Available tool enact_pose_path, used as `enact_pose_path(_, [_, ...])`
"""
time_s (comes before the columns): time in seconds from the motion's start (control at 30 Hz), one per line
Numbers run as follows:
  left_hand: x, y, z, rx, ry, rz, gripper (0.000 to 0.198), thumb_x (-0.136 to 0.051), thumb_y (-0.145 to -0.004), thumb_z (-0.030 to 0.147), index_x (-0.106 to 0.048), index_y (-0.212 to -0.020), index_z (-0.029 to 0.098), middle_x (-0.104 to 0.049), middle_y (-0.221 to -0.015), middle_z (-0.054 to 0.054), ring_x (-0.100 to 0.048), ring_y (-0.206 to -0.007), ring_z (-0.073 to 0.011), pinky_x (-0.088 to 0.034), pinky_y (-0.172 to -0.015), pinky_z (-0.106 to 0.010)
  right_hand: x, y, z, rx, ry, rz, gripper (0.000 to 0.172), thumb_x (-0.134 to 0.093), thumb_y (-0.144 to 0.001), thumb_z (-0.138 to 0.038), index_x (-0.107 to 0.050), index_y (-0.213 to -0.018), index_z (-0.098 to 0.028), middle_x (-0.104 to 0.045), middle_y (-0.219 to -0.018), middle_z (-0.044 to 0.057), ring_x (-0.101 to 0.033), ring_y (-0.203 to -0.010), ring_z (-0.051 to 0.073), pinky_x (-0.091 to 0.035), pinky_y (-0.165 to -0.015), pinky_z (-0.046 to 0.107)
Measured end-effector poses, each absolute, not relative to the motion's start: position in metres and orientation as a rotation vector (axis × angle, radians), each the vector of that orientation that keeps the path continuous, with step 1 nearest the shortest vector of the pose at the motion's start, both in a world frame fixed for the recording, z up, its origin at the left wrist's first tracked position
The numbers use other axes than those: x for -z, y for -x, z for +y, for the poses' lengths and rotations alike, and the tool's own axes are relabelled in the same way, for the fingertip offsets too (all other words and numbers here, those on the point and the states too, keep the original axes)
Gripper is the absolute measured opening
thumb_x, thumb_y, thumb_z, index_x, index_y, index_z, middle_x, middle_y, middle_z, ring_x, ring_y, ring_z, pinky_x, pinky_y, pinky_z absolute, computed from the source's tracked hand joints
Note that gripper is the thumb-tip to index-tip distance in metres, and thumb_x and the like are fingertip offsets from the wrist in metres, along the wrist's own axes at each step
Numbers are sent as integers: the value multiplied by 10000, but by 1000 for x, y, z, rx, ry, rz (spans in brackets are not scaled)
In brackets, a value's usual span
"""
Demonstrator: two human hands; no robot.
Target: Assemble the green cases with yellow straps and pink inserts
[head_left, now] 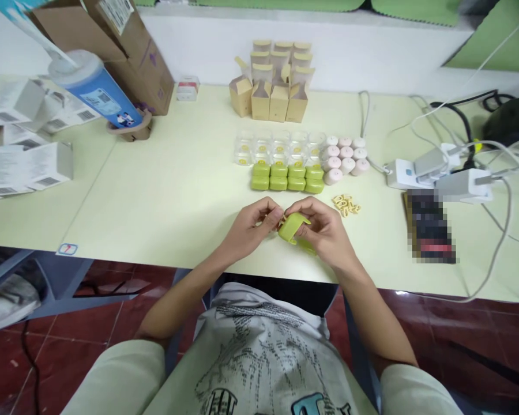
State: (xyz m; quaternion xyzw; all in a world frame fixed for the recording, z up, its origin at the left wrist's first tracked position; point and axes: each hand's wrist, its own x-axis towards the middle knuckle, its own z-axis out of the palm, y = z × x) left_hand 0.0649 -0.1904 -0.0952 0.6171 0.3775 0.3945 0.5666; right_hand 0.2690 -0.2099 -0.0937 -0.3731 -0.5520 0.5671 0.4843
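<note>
My right hand (324,227) grips a small green plastic case (290,226), holding it tilted just above the table's front part. The case seems to have its lid swung open, and my fingers cover part of it. Thumb and forefinger of my left hand (257,226) are pinched at the case's left edge on a small yellowish piece, mostly hidden. Similar yellow loop-shaped pieces (346,205) lie in a loose pile to the right of my hands. Beyond my hands stand several closed green cases (288,177) in rows.
Behind the green cases are clear plastic shells (280,148) and pale pink and white rounded pieces (346,157). Open cardboard boxes (279,104) stand near the wall. A power strip (404,174) with cables and a blurred-out phone-like object (430,227) lie right; a blue canister (106,95) leans left.
</note>
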Motion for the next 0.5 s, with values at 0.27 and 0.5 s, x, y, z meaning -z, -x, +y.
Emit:
enact_pose_path(0.27, [101,-62,-186,-1081,-1559,991,612,-712,-1006,790,-652,-830,207,-642,-768,1,-555,-718,-144,-467,-710,-300,88,-266,-215,-1487,955,-1226,455,-993,-867,-552,-740,-1045,-218,-752,-880,4,-660,-705,134,-588,-646,271])
enact_pose_path(0.5, [104,-64,-186,-1060,-1462,1014,613,-741,-984,794,-621,-809,219,-573,-695,23,-511,-634,-129,-448,-600,-280,90,-267,-217,-1504,926,-1232,437,-956,-909,-534,-735,-1113,-218,-797,-942,23,-734,-759,151,-663,-695,296])
